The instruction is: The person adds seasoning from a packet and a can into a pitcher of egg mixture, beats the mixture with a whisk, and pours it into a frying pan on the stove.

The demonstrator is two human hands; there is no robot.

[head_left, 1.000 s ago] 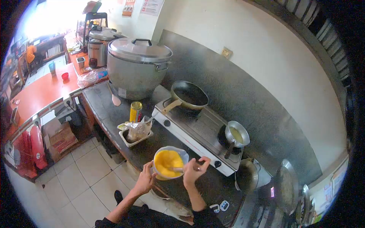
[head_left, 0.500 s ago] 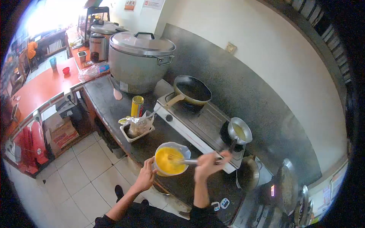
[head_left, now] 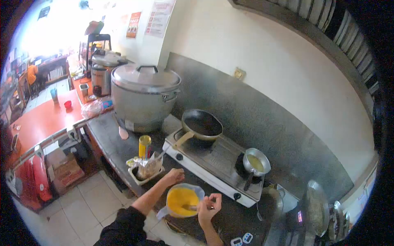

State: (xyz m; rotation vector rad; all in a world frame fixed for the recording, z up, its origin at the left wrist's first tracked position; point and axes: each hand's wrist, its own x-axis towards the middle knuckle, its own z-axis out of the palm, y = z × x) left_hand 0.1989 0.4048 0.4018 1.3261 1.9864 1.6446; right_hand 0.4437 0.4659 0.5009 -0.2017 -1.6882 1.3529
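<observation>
My sleeve [head_left: 127, 225] is black, my mixture [head_left: 180, 199] yellow in its whitish jug [head_left: 198, 191]; I see a yellow can [head_left: 144, 146], white stove front [head_left: 208, 177], black knobs [head_left: 179, 157], orange-red table [head_left: 47, 115] and grid-patterned pale floor [head_left: 88, 205].

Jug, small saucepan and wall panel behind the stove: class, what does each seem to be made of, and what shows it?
Jug: probably plastic, satiny; it has a pale, cloudy, translucent look. Saucepan: bare metal, perhaps aluminium; silvery with bright highlights. Wall panel: likely sheet metal, dull; grey with soft, blurry sheen.

the right hand [head_left: 209, 210] partly hides the whisk [head_left: 192, 208].
</observation>
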